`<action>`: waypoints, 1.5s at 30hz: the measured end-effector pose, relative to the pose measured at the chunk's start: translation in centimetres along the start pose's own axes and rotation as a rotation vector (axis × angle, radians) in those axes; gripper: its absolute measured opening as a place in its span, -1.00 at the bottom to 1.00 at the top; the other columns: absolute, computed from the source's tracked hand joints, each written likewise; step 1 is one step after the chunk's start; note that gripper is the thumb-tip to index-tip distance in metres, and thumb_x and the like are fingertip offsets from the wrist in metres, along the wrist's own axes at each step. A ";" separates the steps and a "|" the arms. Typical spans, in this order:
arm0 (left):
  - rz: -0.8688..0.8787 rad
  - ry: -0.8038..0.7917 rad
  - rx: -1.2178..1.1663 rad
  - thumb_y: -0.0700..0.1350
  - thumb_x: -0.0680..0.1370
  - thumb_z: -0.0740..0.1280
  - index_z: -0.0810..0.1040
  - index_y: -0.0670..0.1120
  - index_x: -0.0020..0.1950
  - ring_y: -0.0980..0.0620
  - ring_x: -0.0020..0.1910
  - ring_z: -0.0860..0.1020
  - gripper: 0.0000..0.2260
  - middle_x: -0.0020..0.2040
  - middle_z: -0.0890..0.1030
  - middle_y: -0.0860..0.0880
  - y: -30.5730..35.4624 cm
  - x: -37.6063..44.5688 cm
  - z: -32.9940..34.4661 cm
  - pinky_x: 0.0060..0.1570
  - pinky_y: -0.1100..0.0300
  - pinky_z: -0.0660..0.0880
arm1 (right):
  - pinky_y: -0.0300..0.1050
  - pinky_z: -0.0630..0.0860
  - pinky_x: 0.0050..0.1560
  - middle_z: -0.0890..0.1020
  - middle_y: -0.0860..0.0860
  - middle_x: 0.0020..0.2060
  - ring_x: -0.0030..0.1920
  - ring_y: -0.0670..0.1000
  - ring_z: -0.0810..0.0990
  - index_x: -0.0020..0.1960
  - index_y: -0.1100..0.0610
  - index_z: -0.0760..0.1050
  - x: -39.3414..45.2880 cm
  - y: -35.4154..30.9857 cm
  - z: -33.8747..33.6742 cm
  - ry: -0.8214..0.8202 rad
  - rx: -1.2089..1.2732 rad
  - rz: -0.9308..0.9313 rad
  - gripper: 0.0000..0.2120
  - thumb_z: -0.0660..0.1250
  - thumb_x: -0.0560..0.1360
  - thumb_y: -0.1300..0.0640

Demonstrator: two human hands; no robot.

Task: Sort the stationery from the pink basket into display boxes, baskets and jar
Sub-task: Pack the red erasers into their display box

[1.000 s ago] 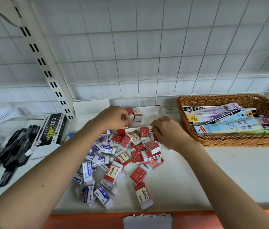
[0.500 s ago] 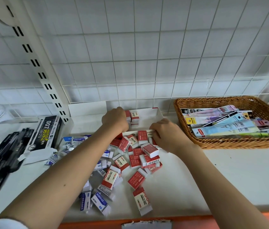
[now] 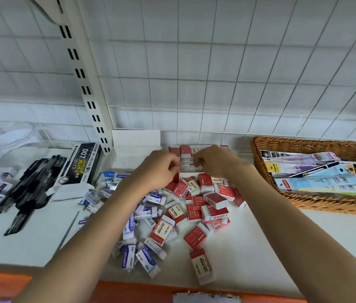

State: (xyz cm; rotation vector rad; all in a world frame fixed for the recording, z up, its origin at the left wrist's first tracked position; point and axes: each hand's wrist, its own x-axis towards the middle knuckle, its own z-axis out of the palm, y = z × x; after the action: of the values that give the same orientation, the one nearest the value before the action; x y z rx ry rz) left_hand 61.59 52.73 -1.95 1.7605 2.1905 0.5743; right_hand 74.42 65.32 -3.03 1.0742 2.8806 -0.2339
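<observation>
A: Where did the hands lie?

B: The left hand (image 3: pixel 158 169) and right hand (image 3: pixel 215 162) met at 12 o'clock of the loose pile, over the white display box (image 3: pixel 191 169). Both sets of fingers were curled, their tips on the row of red erasers (image 3: pixel 185 149) standing in the box; whether any single eraser was pinched could not be told.

A: And the remaining stock?

B: Loose red erasers (image 3: pixel 215 201) lay on the white shelf (image 3: pixel 260 248) at 6 o'clock of the hands, just beside them. Blue erasers (image 3: pixel 148 258) spread toward 7 o'clock. A wicker basket (image 3: pixel 317 204) of packaged items sat at 3 o'clock, well apart. At 9 o'clock lay a black box (image 3: pixel 83 164), black pens (image 3: pixel 30 184) and a clear jar (image 3: pixel 6 141).
</observation>
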 end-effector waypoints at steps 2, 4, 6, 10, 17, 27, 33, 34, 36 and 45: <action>0.026 0.018 0.031 -0.17 0.59 0.25 0.58 -0.12 0.15 0.13 -0.12 0.43 -0.81 0.12 0.58 -0.03 0.2 -0.4 0.0 -0.08 0.30 0.31 | 0.03 0.46 0.15 0.56 -0.07 0.14 0.12 0.03 0.52 0.06 -0.12 0.53 0.1 0.1 -0.1 -0.009 0.000 0.001 -0.72 0.15 0.53 0.17; 0.036 0.043 0.059 -0.17 0.59 0.24 0.58 -0.11 0.14 0.13 -0.13 0.43 -0.82 0.11 0.58 -0.03 0.3 -0.7 0.0 -0.10 0.31 0.29 | 0.01 0.45 0.17 0.54 -0.07 0.19 0.16 0.03 0.51 0.14 -0.11 0.51 -0.3 0.1 0.1 -0.032 0.018 -0.011 -0.64 0.13 0.51 0.24; 0.053 0.071 0.081 -0.16 0.59 0.24 0.58 -0.11 0.13 0.08 -0.05 0.48 -0.82 0.09 0.58 -0.03 0.7 -1.1 0.1 -0.10 0.32 0.29 | 0.03 0.44 0.21 0.53 -0.03 0.22 0.21 0.05 0.48 0.20 -0.06 0.50 -1.2 0.3 0.0 -0.015 0.060 -0.012 -0.57 0.10 0.47 0.30; 0.088 0.195 0.096 -0.15 0.56 0.28 0.55 -0.14 -0.01 0.07 -0.08 0.49 -0.90 -0.04 0.55 -0.01 1.3 -2.5 0.7 -0.15 0.32 0.31 | 0.00 0.51 0.12 0.58 0.05 0.15 0.12 0.09 0.55 0.18 0.06 0.52 -4.3 0.4 -0.8 0.160 0.155 0.007 -0.65 0.09 0.51 0.29; 0.073 -0.005 0.219 -0.09 0.51 0.37 0.34 -0.11 0.35 0.03 0.06 0.54 -0.56 0.21 0.52 -0.01 2.0 -4.5 2.7 0.10 0.11 0.50 | -0.26 0.46 -0.35 0.53 -0.15 -0.34 -0.35 -0.18 0.51 -0.09 0.05 0.49 -10.8 -1.6 -0.5 0.108 0.344 0.065 -0.67 0.31 0.44 -0.23; 0.006 0.077 -0.039 -0.08 0.53 0.30 0.43 -0.03 0.32 0.11 0.00 0.45 -0.65 0.12 0.44 0.03 2.5 -9.4 0.2 0.01 0.30 0.38 | -0.03 0.59 -0.15 0.66 -0.01 -0.13 -0.19 0.03 0.60 0.07 0.06 0.57 -13.5 -2.1 0.8 0.333 0.274 0.039 -0.75 0.31 0.52 -0.07; -0.068 0.007 0.156 -0.01 0.55 0.26 0.38 -0.06 0.29 0.03 0.04 0.52 -0.67 0.16 0.51 -0.03 2.6 -12.1 1.8 0.02 0.17 0.50 | -0.26 0.48 -0.07 0.62 0.00 0.09 0.04 0.03 0.58 0.21 0.10 0.52 -14.4 -3.0 1.1 0.274 0.296 -0.108 -0.72 0.34 0.52 0.06; -0.073 0.014 0.170 0.01 0.56 0.27 0.37 -0.06 0.29 0.02 0.05 0.53 -0.66 0.16 0.52 -0.03 2.7 -12.2 2.0 0.01 0.17 0.50 | -0.42 0.39 -0.11 0.60 -0.02 0.12 0.06 -0.02 0.56 0.23 0.09 0.50 -14.5 -3.1 1.2 0.241 0.290 -0.114 -0.71 0.33 0.53 0.07; -0.090 0.020 0.194 0.01 0.54 0.31 0.36 -0.06 0.31 0.01 0.09 0.53 -0.63 0.18 0.53 -0.03 2.9 -12.3 2.2 0.01 0.18 0.48 | -0.52 0.29 -0.21 0.57 -0.02 0.12 -0.03 -0.11 0.48 0.25 0.08 0.47 -14.8 -3.0 1.0 0.196 0.298 -0.113 -0.70 0.33 0.53 0.09; -0.043 0.105 0.147 -0.12 0.55 0.31 0.31 -0.07 0.40 0.04 0.21 0.48 -0.57 0.28 0.49 -0.01 3.2 -12.2 1.3 0.16 0.23 0.38 | -0.16 0.42 -0.10 0.60 0.04 0.04 0.01 0.05 0.54 0.20 0.11 0.48 -16.0 -2.3 1.3 0.300 0.262 -0.040 -0.70 0.36 0.50 0.07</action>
State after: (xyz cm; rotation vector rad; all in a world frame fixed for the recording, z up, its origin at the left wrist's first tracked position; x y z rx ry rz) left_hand 67.71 41.64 -2.02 1.7864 2.3917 0.5193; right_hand 85.02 53.08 -2.35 1.1830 3.2097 -0.5066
